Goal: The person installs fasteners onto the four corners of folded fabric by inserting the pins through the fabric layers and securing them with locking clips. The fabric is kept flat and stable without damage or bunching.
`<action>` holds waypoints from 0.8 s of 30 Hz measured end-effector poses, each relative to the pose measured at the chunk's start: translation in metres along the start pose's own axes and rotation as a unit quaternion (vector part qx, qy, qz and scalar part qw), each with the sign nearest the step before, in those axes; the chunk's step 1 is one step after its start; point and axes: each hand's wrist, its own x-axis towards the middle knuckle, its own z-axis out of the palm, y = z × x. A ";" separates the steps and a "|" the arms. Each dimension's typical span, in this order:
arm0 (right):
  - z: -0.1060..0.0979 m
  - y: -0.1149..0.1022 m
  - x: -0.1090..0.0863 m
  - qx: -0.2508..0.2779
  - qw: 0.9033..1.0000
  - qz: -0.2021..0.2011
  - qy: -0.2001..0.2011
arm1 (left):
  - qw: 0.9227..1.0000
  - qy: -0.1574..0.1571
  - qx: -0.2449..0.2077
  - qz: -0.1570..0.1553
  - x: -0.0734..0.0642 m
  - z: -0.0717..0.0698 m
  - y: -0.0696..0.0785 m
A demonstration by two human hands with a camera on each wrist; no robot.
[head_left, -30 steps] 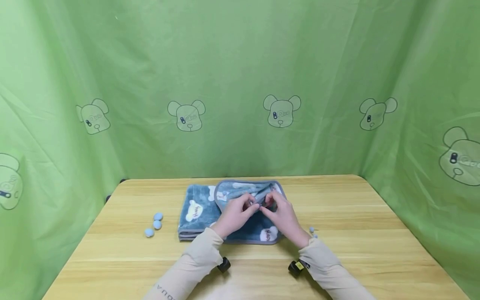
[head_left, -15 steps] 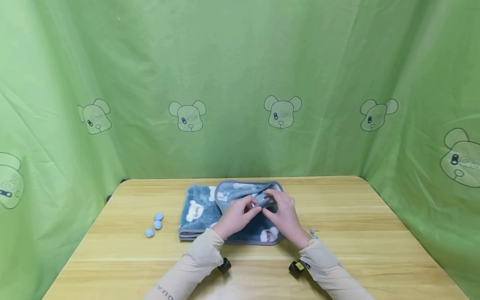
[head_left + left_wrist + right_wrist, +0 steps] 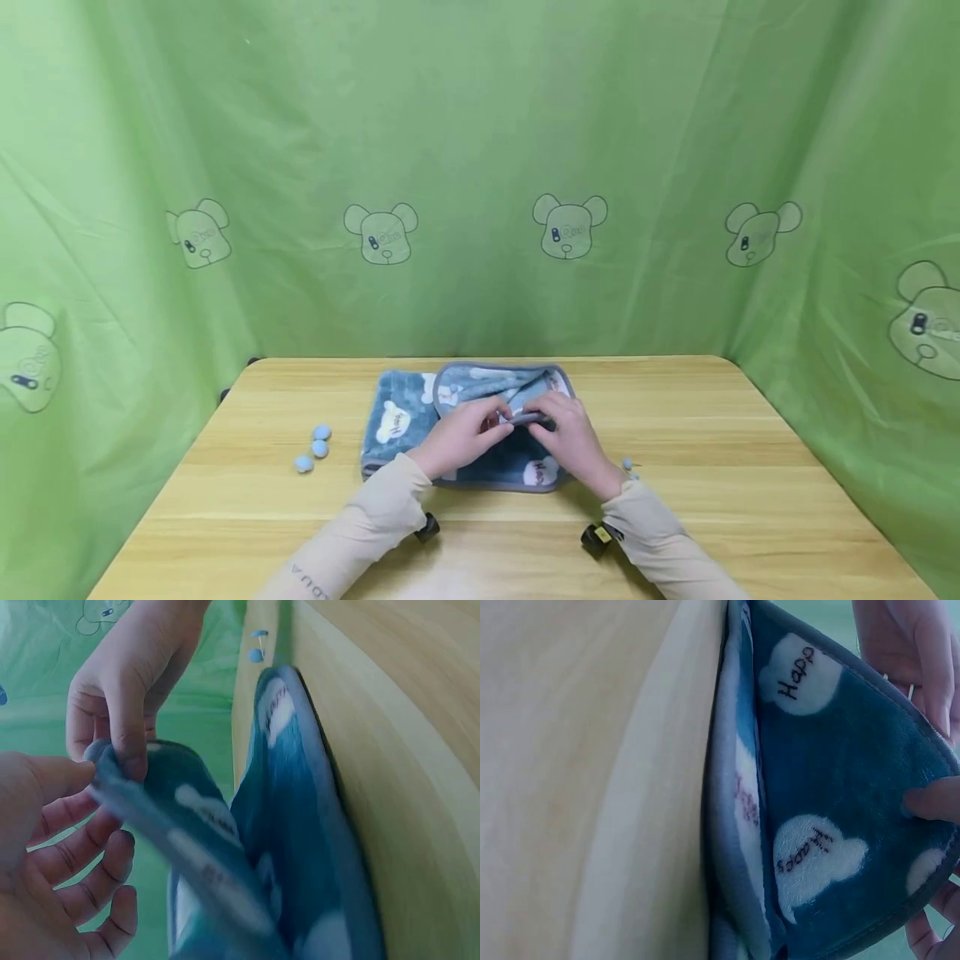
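A plush teal blanket (image 3: 393, 423) with white bear heads, "Happy" lettering and grey binding lies folded on the table. Its upper layer is turned back, and a bound corner rises between both hands. My left hand (image 3: 459, 437) pinches the grey edge, thumb uppermost in the left wrist view, the other fingers loosely bent below. Close on its right, my right hand (image 3: 570, 435) grips the same corner; its thumb (image 3: 934, 801) presses on the teal face in the right wrist view. Fingertips of the two hands nearly meet at the edge.
Three light blue round caps (image 3: 320, 448) lie on the wooden table (image 3: 247, 500) left of the blanket. Beyond the right wrist sits a small blue-headed pin (image 3: 259, 646) with a blue cap at its base. A green curtain (image 3: 480, 308) encloses the back and sides.
The left forearm and hand have shifted slightly left. The blanket edge between the hands now lies flatter and lower, and the right fingers have come down over it.
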 end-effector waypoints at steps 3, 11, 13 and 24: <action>-0.001 0.001 0.000 -0.004 1.000 -0.004 -0.007 | 0.999 0.000 0.035 0.003 -0.008 -0.011 -0.004; -0.001 0.000 0.001 -0.005 1.000 -0.015 -0.008 | 0.997 0.022 0.075 -0.017 -0.040 -0.058 -0.029; -0.002 0.000 0.002 -0.004 1.000 -0.013 -0.012 | 0.996 0.024 0.079 -0.044 -0.049 -0.070 -0.039; -0.004 -0.004 0.004 -0.010 1.000 0.004 -0.023 | 0.975 0.030 0.129 -0.179 -0.098 -0.125 -0.096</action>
